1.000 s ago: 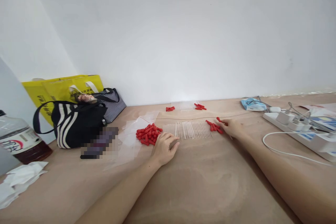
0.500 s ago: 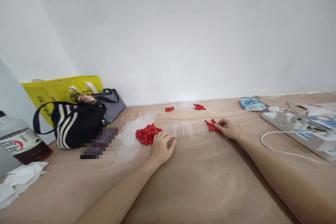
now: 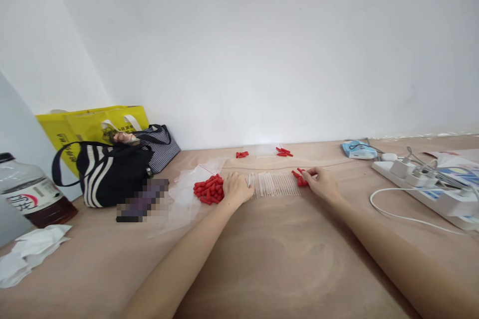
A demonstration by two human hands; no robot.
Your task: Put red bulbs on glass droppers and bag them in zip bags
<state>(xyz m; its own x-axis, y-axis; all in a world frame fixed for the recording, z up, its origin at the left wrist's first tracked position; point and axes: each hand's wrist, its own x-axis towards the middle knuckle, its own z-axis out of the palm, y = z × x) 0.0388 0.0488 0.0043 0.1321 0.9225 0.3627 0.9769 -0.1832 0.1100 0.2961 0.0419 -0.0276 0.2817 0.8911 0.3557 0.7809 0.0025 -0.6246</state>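
- The row of thin pale sticks lay flat on the table, the sticks side by side.
- The left hand was over the left end of the row, palm down, with the fingers bent a little; I could not tell if they pressed or gripped something.
- Just left of the row, beside this hand, was the big red pile of small pieces.
- The right hand was near the right end of the row, its fingertips at the small red group; whether they pinched one piece, I could not see clearly.
- This small group lay just beside the row's right end.
- Behind the row, near the wall, was a second set of sticks, with a few red pieces on its left and others on its right.
- Well left of the row stood the black bag; well to its right lay the power strip.
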